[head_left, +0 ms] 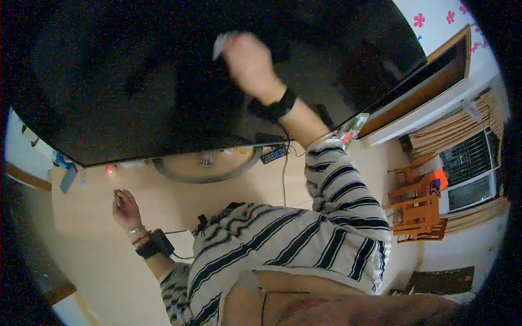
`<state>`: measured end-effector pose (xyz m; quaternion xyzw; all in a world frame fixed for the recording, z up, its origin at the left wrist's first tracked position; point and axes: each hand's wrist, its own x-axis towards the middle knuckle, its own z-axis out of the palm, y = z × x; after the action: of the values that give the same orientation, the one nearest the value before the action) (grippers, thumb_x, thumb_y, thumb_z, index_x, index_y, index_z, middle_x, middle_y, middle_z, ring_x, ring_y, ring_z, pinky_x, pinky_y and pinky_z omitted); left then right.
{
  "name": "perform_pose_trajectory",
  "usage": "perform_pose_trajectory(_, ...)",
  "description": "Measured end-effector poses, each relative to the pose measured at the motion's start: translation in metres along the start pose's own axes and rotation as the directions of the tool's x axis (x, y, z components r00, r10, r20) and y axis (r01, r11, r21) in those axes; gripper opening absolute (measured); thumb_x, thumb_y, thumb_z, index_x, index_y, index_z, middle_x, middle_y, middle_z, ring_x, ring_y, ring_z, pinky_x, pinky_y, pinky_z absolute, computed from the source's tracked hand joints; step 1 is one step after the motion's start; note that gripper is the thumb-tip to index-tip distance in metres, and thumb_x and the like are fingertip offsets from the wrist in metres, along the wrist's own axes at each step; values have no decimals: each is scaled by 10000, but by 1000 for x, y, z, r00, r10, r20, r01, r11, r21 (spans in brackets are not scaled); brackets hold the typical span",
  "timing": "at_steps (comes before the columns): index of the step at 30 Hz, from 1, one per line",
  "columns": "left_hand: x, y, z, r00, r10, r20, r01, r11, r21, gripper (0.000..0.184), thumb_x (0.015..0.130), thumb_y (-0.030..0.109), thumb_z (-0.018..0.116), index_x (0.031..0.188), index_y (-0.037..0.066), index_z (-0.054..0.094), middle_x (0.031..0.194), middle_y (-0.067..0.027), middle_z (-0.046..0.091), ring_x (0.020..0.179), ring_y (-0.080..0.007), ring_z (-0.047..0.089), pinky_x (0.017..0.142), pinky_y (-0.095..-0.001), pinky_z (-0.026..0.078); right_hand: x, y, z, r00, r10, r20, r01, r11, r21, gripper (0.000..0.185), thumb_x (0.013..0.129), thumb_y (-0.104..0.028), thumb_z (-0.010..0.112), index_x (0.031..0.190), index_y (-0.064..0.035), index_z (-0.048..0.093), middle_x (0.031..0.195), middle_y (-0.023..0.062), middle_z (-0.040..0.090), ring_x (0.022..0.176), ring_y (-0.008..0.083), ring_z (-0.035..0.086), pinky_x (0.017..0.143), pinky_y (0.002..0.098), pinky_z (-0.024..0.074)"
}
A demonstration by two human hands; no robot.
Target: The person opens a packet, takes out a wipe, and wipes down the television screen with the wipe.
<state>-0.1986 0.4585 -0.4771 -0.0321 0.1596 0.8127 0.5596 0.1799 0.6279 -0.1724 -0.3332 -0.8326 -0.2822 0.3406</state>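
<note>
My right hand (247, 62), blurred by motion, is closed around a crumpled white cloth or tissue (219, 45) at the dark screen of a large television (185, 103). From this angle I cannot tell whether the cloth touches the glass. A black band circles that wrist. Lower down on the left, my left hand (126, 209) hangs in front of the pale cabinet top, its fingers loosely bent and apart with nothing seen in them. It wears bracelets and a black wrist device (155, 244).
Below the screen are a curved television stand (209, 178), a black remote control (274, 155), a second remote (205, 158) and a small reddish object (111, 171). A cable (284, 185) runs down the surface. Wooden chairs (416, 214) and a curtained window (470, 174) are at far right.
</note>
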Motion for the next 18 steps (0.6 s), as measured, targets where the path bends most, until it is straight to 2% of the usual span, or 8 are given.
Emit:
perform_pose_trajectory(4, 33, 25, 15, 993, -80, 87, 103, 946, -308, 232, 795, -6, 475, 1009, -87, 512, 960, -171, 591, 871, -218, 587, 914, -368, 397, 32, 6, -17, 896, -26, -444, 20, 1000, -18, 147, 728, -91, 491, 848, -60, 569, 812, 133, 543, 743, 314, 529, 621, 392, 456)
perform_pose_trajectory(7, 47, 43, 25, 987, 15, 158, 39, 943, -331, 209, 805, -6, 470, 994, -85, 514, 947, -168, 592, 864, -213, 584, 907, -365, 399, -19, -23, 33, 988, -64, -142, 60, 998, -32, 124, 667, -17, 538, 782, -52, 566, 746, 104, 520, 657, 277, 527, 529, 355, 449)
perform_pose_trajectory(8, 48, 47, 25, 983, 56, 174, 7, 939, -344, 199, 812, -2, 468, 987, -83, 515, 939, -165, 593, 859, -210, 582, 903, -362, 400, -58, -27, 80, 989, 149, 5, -149, 985, 86, 105, 670, -50, 536, 770, -59, 564, 748, 103, 514, 666, 275, 528, 524, 363, 444)
perform_pose_trajectory(9, 45, 49, 26, 983, 64, 171, 0, 937, -349, 199, 812, -2, 468, 987, -83, 515, 939, -165, 593, 859, -210, 582, 903, -362, 400, -74, -42, 81, 994, -93, -63, 99, 990, 102, 64, 693, -56, 539, 754, -57, 555, 744, 105, 513, 634, 273, 530, 505, 368, 443)
perform_pose_trajectory(10, 40, 49, 29, 978, 104, 179, -47, 954, -295, 193, 819, 4, 469, 986, -82, 515, 934, -161, 593, 856, -208, 582, 895, -357, 405, -97, -57, 98, 944, 161, 287, -218, 959, 180, 45, 728, -87, 545, 760, -59, 557, 735, 99, 508, 591, 265, 531, 479, 366, 443)
perform_pose_trajectory(11, 36, 51, 30, 972, 143, 187, -96, 966, -239, 187, 826, 9, 470, 984, -81, 515, 928, -158, 594, 853, -207, 583, 886, -352, 410, -106, -75, 101, 912, 251, 325, -344, 899, 272, 66, 757, -114, 543, 786, -61, 570, 722, 92, 499, 558, 254, 532, 462, 356, 449)
perform_pose_trajectory(12, 35, 53, 25, 973, 147, 178, -103, 966, -236, 187, 826, 9, 470, 984, -81, 515, 928, -158, 594, 853, -207, 583, 886, -352, 410, -139, -75, 130, 943, 2, 333, -55, 987, 150, 135, 755, -120, 541, 864, -48, 573, 737, 91, 493, 586, 240, 545, 481, 338, 469)
perform_pose_trajectory(18, 24, 8, -6, 990, 136, -40, -132, 986, 99, 282, 841, 11, 481, 1118, -41, 470, 979, -142, 560, 851, -208, 540, 836, -337, 448, -111, -121, 170, 903, -168, 395, 36, 947, 319, 202, 732, -121, 528, 915, -46, 566, 783, 70, 497, 719, 210, 554, 554, 309, 486)
